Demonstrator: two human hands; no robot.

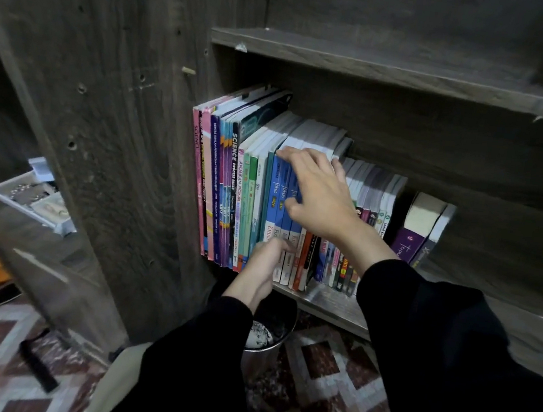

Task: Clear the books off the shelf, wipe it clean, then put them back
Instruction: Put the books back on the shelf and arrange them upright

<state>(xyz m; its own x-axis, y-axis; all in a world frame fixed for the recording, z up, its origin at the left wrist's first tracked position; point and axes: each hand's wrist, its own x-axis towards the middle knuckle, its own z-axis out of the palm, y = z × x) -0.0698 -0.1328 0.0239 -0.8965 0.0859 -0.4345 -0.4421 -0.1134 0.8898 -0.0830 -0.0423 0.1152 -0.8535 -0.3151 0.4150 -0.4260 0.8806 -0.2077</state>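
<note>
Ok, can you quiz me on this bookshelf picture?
1. True or false: the shelf is bare.
2. Which hand grips the tops of the blue books: A left, B right?
3. Fill in: on the floor below the shelf stands a ___.

Key: 1 false. 2 B, the right hand. 3 bin.

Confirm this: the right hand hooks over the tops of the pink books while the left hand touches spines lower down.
Not quite. The head view shows the right hand hooked over the blue books; the pink books stand untouched at the row's left end. The left hand touches spines lower down.
</note>
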